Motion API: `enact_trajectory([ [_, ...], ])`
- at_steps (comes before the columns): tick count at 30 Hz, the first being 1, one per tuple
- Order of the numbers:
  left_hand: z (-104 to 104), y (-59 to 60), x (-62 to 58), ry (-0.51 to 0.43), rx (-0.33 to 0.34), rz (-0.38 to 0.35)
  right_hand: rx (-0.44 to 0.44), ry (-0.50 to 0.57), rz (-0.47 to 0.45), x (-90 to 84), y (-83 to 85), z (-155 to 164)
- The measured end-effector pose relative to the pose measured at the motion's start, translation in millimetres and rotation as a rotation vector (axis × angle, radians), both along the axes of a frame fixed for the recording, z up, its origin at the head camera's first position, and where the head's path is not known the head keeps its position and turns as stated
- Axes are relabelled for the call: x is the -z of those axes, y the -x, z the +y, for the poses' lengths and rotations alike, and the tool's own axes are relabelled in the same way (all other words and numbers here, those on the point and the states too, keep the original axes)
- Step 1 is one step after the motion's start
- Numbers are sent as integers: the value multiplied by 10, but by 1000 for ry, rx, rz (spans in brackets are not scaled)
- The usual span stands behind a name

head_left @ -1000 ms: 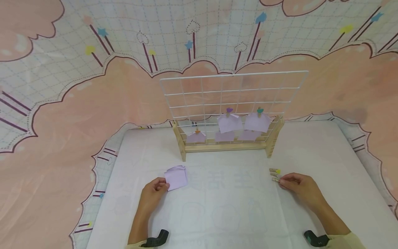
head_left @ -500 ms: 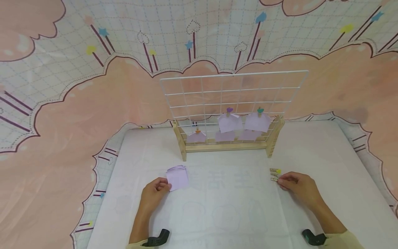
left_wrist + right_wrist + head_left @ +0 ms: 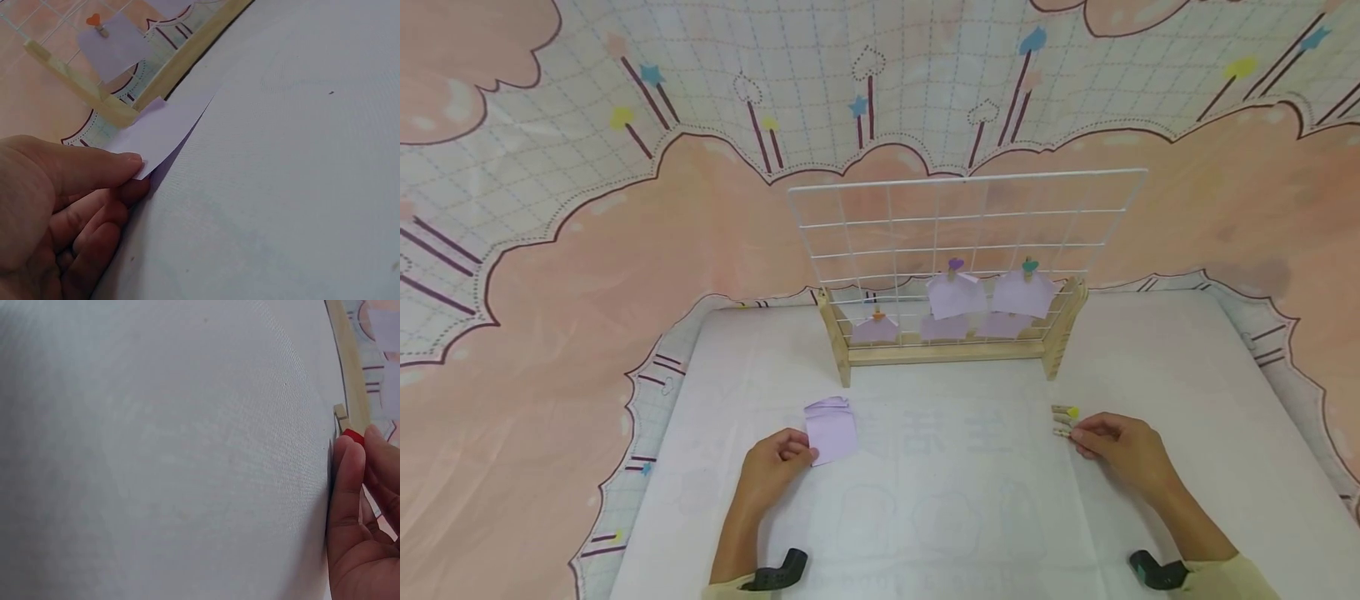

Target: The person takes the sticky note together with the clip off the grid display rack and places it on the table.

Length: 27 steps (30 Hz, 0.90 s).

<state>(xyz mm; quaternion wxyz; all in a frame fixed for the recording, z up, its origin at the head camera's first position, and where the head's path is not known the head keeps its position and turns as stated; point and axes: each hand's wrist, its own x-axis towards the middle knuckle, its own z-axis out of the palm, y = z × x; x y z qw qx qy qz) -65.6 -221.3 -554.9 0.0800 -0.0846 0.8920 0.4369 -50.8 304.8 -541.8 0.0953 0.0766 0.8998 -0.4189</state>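
Observation:
My left hand [image 3: 772, 463] pinches the near left corner of a light purple paper square [image 3: 832, 437] between thumb and fingers. In the left wrist view that paper [image 3: 169, 128] is lifted at the gripped corner, and other purple sheets show behind its far edge in the head view. At the right, my right hand [image 3: 1122, 450] pinches a small wooden clothespin [image 3: 342, 419] by its red end [image 3: 354, 435], its fingertips low against the tabletop. Beside these fingers lies another wooden clothespin with a yellow end [image 3: 1072, 412].
A white wire grid [image 3: 951, 225] on a wooden stand [image 3: 946, 355] stands at the back. Purple papers [image 3: 1022, 295] hang from it on clothespins with teal, purple and orange ends. White cloth [image 3: 940, 500] covers the table, and a patterned pink curtain [image 3: 715, 225] rises behind.
My left hand has shifted slightly right and drawn the top paper a little toward me, off the sheets behind. My right hand has moved slightly left, keeping its pinch.

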Motion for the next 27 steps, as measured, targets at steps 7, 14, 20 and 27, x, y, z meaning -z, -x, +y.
enact_trajectory([
  [7, 16, 1, -14, 5, -13, -11, -3, 24, 4, 5, -2, 2],
  [14, 34, -1, -42, 5, -30, -10, 0, 27, 2, 19, 4, 10],
  [20, 46, 0, -57, 11, -50, -25, 2, 41, -12, 19, 2, 12],
  [27, 43, -2, -56, -5, -66, -28, 10, 60, -17, 13, -2, 19],
])
